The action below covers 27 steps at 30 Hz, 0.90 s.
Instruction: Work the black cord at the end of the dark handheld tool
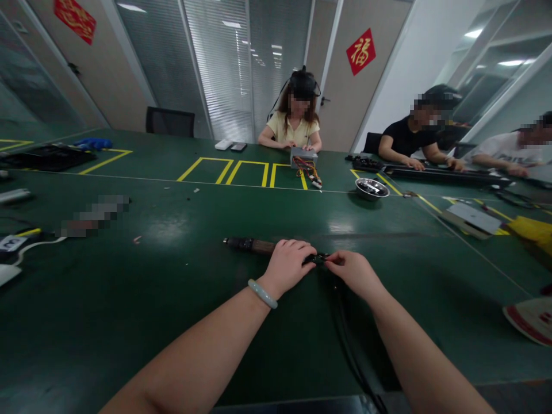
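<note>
A slim black and brown cylindrical tool [261, 246] lies across the green table in front of me, its narrow metal tip pointing left. Its exact kind is not clear. My left hand [288, 261], below a pale green bangle [263, 294], is wrapped over the tool's right part and hides it. Close beside it, my right hand [351, 269] pinches the small dark right end of the tool with thumb and fingertips. A black cable [345, 322] runs from near that end down toward the table's front edge.
Across the table [207, 215], a person [297, 123] handles a grey box with coloured wires [304, 158]. A metal bowl [371, 188] stands right of it. Two more people work at far right. A white box [472, 219] and a red-and-white object [530, 319] sit right; cables and tools lie left.
</note>
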Tool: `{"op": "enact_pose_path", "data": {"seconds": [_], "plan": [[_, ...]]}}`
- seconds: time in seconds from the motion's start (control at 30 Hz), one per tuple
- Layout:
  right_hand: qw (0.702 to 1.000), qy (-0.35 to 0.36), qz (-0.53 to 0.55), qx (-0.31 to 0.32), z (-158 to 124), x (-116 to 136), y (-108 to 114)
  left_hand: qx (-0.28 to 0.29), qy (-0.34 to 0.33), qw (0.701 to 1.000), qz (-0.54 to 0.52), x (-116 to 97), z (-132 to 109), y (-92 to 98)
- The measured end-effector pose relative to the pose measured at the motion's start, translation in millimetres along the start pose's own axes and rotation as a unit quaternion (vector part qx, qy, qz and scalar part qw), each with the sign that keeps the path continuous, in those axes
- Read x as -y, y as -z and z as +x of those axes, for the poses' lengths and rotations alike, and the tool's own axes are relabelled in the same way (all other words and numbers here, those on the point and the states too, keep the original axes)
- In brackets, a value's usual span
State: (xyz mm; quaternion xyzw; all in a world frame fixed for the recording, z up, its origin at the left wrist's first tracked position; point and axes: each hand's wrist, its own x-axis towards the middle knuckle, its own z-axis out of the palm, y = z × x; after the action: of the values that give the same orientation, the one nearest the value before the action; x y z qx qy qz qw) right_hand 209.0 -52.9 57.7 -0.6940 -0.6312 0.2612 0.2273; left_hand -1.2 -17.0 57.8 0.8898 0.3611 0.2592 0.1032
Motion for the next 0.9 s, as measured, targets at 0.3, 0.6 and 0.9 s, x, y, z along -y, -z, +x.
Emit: {"op": "enact_pose_path", "data": {"seconds": [0.3, 0.6, 0.9], "plan": [[0.995, 0.051, -0.088, -0.016, -11.1, 17.3, -4.9, 0.003, 0.011, 1.0, 0.013, -4.4, 1.4, -2.7], [0.991, 0.074, -0.107, -0.045, -10.8, 17.3, -11.9, -0.007, 0.009, 1.0, 0.009, -1.3, 2.7, -4.9], [0.985, 0.104, -0.129, -0.049, -9.2, 17.5, -7.4, -0.007, 0.007, 1.0, 0.011, 0.5, 3.2, -4.1]]}}
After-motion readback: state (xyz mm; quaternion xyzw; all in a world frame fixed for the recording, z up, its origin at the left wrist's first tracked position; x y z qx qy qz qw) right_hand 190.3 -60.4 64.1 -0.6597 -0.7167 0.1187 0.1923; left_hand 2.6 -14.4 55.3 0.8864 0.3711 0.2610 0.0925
